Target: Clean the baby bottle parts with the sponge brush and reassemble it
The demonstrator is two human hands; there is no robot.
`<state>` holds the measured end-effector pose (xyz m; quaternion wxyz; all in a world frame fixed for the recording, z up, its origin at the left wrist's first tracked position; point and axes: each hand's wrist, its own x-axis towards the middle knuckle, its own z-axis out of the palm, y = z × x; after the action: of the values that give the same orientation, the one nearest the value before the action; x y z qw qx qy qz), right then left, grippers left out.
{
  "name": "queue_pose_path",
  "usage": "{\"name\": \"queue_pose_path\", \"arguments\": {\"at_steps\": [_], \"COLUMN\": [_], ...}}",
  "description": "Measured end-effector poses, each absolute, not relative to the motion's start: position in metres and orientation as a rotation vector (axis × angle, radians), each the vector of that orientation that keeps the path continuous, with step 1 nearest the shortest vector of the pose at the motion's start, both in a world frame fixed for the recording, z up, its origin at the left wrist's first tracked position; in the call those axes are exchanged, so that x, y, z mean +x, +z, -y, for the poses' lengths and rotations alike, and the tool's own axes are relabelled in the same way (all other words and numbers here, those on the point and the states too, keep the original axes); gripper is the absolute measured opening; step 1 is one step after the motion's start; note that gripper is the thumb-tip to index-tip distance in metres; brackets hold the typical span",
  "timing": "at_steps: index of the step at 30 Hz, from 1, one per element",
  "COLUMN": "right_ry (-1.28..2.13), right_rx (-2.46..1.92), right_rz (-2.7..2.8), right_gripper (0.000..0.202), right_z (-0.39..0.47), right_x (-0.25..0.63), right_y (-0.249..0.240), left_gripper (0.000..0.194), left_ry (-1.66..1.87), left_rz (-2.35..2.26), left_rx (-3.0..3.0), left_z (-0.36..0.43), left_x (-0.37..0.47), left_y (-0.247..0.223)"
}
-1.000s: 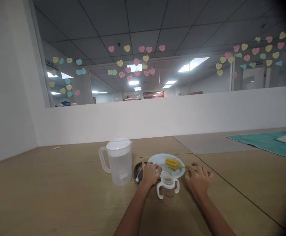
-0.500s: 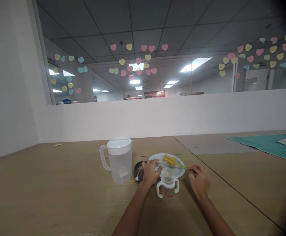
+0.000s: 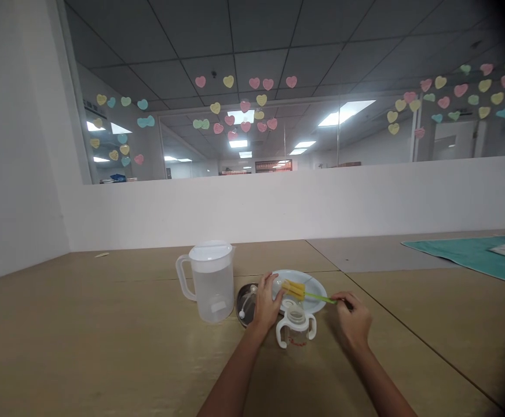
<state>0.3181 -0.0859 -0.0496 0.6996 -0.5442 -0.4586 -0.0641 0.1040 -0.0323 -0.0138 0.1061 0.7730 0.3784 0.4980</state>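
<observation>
My right hand (image 3: pixel 353 317) pinches the green handle of a brush with a yellow sponge head (image 3: pixel 294 289). The sponge head is over a white plate (image 3: pixel 317 284), against a small clear dome-like piece (image 3: pixel 277 284). Around that clear piece, the fingers of my left hand (image 3: pixel 267 302) are curled. Just in front of the plate stands an open clear bottle (image 3: pixel 296 327) with a white two-handled ring. A metal bowl (image 3: pixel 240 317) holding a thin tube with a white end is left of my left hand and partly hidden by it.
A translucent lidded pitcher (image 3: pixel 212 284) stands left of the bowl. At the far right a teal cloth (image 3: pixel 465 253) lies on the table with a pale sheet on it. A white wall and window rise behind the table.
The yellow sponge head has moved left and lower, up to the clear piece at my left hand. My left fingers have lifted and curled more around that piece.
</observation>
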Motion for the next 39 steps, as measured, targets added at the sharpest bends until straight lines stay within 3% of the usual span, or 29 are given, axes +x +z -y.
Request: {"name": "queue_pose_path", "arguments": {"at_steps": [9, 23, 33, 39], "right_ry": [-0.045, -0.557, -0.405, -0.404], "right_rx": [-1.158, -1.092, -1.209, -1.188], "right_rz": [1.032, 1.42, 1.257, 1.239], "right_gripper": [0.019, 0.015, 0.017, 0.015], "right_z": [0.084, 0.086, 0.09, 0.093], "right_x": [0.32, 0.309, 0.314, 0.313], "right_y": [-0.05, -0.046, -0.047, -0.045], "left_gripper": [0.036, 0.032, 0.032, 0.035], "left_ry": [1.594, 1.619, 1.482, 1.502], "left_rz": [-1.025, -1.136, -0.925, -0.951], "left_rx": [1.957, 2.007, 2.601, 2.531], "left_z": [0.028, 0.037, 0.05, 0.053], "left_x": [0.108, 0.105, 0.097, 0.095], "left_y": [-0.017, -0.01, -0.001, 0.002]}}
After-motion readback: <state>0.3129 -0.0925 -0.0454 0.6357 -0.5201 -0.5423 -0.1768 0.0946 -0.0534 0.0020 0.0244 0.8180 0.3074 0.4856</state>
